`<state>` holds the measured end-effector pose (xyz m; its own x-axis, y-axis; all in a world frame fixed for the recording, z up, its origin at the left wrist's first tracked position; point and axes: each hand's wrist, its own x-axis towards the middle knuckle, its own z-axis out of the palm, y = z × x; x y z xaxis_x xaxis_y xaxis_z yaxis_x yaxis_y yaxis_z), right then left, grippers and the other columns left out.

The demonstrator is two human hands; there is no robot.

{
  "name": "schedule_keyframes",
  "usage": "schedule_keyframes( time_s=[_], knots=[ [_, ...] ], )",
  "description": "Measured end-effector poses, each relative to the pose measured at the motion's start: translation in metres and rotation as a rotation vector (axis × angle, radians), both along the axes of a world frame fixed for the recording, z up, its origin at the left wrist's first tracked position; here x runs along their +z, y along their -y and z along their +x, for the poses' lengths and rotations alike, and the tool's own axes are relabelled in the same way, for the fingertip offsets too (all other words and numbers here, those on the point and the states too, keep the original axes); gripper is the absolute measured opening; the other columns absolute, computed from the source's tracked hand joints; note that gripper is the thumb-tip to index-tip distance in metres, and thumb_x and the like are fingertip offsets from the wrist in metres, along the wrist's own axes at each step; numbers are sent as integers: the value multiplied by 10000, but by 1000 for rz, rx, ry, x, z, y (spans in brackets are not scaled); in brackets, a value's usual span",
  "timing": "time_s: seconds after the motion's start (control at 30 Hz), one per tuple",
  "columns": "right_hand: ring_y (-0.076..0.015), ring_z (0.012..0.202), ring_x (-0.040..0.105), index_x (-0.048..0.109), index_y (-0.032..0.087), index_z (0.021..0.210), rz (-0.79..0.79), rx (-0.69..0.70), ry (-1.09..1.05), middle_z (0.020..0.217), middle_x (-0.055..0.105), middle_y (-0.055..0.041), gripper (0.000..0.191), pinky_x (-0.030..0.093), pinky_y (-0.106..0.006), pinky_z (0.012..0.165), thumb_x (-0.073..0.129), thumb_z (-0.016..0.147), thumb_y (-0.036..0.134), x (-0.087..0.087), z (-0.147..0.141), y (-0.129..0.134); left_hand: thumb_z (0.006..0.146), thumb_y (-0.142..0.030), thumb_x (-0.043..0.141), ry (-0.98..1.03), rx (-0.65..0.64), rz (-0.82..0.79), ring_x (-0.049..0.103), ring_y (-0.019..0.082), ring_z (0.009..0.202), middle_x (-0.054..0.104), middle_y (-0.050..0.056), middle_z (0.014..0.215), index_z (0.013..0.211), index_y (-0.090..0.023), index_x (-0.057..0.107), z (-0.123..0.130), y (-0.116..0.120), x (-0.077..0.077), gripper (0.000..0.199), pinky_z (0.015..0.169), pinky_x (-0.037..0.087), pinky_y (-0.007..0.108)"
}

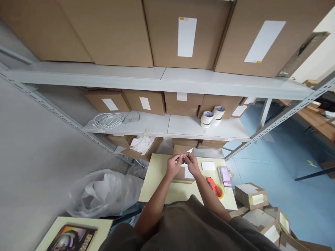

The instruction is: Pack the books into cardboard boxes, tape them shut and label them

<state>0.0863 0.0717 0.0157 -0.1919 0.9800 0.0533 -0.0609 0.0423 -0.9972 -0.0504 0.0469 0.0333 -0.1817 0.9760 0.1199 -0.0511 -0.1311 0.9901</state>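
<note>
My left hand [174, 165] and my right hand [192, 164] meet over a small brown cardboard box [179, 174], fingertips pinched together and nearly touching. Whatever lies between the fingers is too small to make out. White paper [188, 173] shows on the box below my right hand, and a white pointed piece shows just above that hand. The box rests on a pale yellow table [157, 174]. Right of it lie a white card [208, 166], an orange tape dispenser [214, 186] with a clear roll, and a phone [225, 176] with a blurred screen.
Grey metal shelving [167, 78] with large cartons [125, 31] rises in front. Its middle shelf holds a white cable coil [108, 121] and tape rolls [207, 118]. A plastic bag [107, 195] stands left; several boxes [251, 195] pile up at right.
</note>
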Motion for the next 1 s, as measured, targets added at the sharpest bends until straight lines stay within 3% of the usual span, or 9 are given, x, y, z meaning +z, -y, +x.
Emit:
schedule_keyframes(
  time_s=[0.17,0.4,0.53,1.0],
  knots=[
    [-200,694,614,638,260,905,13,24,34,763,639,-18,419,528,-342,678,627,916,679,6,-16,-6,763,-479,866,65,31,35,703,225,800,792,82,865,876,-250,854,-16,-4,6,255,792,566,316],
    [-192,686,614,667,250,906,36,23,9,785,657,-28,448,543,-347,685,668,884,698,11,-24,-12,810,-450,838,16,31,65,709,232,830,797,93,910,931,-243,863,-26,-8,7,241,800,556,326],
    [-193,704,627,679,251,903,34,25,-11,824,680,-36,430,556,-351,697,678,887,681,12,-20,-13,790,-433,860,52,32,35,717,243,840,800,96,917,921,-236,864,-22,-10,7,236,804,555,334],
    [-191,694,631,684,238,854,20,3,-12,760,675,-25,408,546,-338,696,683,898,644,16,19,0,902,-473,744,-133,-6,124,737,262,923,813,104,997,1002,-249,861,11,-1,-3,271,879,575,368]
  ],
)
